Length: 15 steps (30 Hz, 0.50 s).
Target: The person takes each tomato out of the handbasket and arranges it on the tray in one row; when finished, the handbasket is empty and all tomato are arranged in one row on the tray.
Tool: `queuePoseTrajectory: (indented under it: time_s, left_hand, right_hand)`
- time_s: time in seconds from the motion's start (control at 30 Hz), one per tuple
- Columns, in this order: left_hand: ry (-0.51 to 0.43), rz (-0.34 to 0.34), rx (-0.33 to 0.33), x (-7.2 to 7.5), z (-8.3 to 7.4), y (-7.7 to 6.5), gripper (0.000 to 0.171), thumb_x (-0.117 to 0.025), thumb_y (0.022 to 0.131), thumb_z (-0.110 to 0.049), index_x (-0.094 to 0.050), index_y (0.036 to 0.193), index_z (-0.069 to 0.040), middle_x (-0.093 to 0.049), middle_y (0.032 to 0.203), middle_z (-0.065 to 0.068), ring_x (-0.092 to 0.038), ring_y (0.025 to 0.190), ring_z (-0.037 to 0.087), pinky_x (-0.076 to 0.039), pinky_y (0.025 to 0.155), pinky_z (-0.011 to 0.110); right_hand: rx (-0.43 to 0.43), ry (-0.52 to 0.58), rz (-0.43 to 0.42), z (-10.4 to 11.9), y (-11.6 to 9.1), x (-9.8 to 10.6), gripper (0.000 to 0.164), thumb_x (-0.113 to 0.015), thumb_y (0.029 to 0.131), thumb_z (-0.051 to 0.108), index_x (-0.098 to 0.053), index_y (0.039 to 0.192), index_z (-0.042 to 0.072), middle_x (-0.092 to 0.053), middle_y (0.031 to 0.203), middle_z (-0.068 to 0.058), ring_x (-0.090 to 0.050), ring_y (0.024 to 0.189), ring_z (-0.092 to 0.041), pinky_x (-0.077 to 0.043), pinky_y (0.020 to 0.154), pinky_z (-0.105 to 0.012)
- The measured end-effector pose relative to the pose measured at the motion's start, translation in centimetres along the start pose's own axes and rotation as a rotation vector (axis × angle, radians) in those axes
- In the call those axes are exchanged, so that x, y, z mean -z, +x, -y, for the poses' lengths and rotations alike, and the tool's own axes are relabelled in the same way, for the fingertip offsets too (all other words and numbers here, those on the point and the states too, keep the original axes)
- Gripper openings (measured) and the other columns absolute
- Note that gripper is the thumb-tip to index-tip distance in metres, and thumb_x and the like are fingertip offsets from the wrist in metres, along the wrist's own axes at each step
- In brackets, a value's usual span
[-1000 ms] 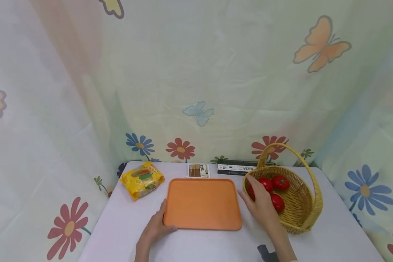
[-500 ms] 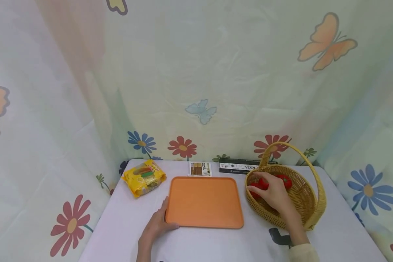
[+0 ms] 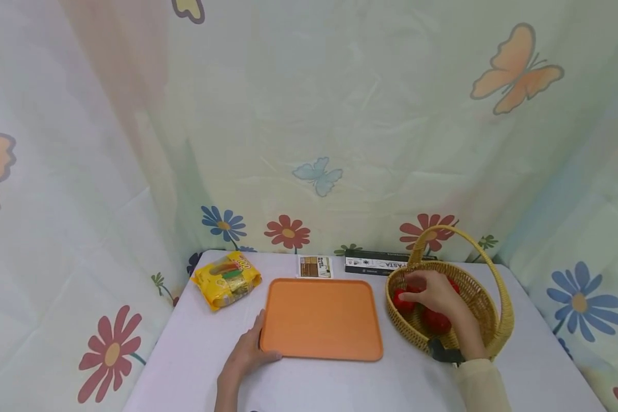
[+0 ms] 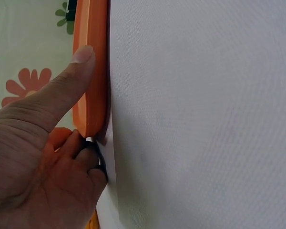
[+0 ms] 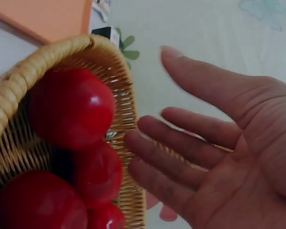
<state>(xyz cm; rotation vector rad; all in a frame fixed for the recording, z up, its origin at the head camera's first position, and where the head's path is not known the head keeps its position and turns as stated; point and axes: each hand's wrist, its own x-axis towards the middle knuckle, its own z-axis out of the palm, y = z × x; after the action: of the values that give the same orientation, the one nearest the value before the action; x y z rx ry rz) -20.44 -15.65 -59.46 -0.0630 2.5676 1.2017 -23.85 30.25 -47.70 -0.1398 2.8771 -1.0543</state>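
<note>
- Near the middle of the white tabletop (image 3: 335, 383) we note a flat rectangular orange tray (image 3: 321, 319), corners rounded, rim low, lying level.
- At its near-left corner we see the left hand (image 3: 249, 350) gripping the tray, thumb against the near wall, fingers at the left side.
- Just right of the tray we record an oval yellow woven basket (image 3: 476, 297), its tall hoop handle upright.
- Inside the basket we count four glossy round red fruits (image 5: 74, 107) in the right wrist view, tomato-like, bunched together; from the head view the hand hides some of them.
- Above the fruits we find the right hand (image 3: 435, 292), its grip wide: thumb well apart from the fingers, which look nearly straight in the right wrist view, with a gap between fingertips and fruit.
- At that wrist we log a black fitting (image 3: 445, 353) and a cream sleeve (image 3: 481, 383).
- Along the back we list a shiny yellow plastic packet (image 3: 228, 280) at far left, a small flat brown-and-white pack (image 3: 315, 266) behind the tray, and a long black-and-white box (image 3: 373, 263) lettered PASTA, partly behind the basket.
</note>
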Motion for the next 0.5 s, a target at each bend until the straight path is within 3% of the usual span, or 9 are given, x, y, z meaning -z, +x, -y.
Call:
queuePoseTrajectory:
  time_s: [0.2,0.5]
  left_hand:
    - [-0.009,0.002,-0.009,-0.5,-0.1,0.1,0.122,-0.098,0.079,-0.033,-0.024,0.173,-0.012,-0.039,0.169,0.026,-0.038,0.153,0.052,-0.034,0.125,0.07]
    - [0.018,-0.009,0.013,0.1,-0.2,-0.4,0.12,-0.098,0.079,-0.033,-0.025,0.173,-0.013,-0.041,0.168,0.027,-0.04,0.152,0.053,-0.035,0.123,0.071]
  right_hand:
    - [0.044,-0.004,0.046,-1.6,1.0,-0.1,0.052,-0.089,0.089,0.012,-0.069,0.131,-0.01,-0.073,0.123,-0.03,-0.07,0.113,-0.047,-0.065,0.096,-0.058]
    - [0.026,0.02,0.134,-1.9,2.2,-0.5,0.051,-0.089,0.089,0.011,-0.069,0.133,-0.009,-0.074,0.124,-0.026,-0.069,0.114,-0.042,-0.063,0.1,-0.058]
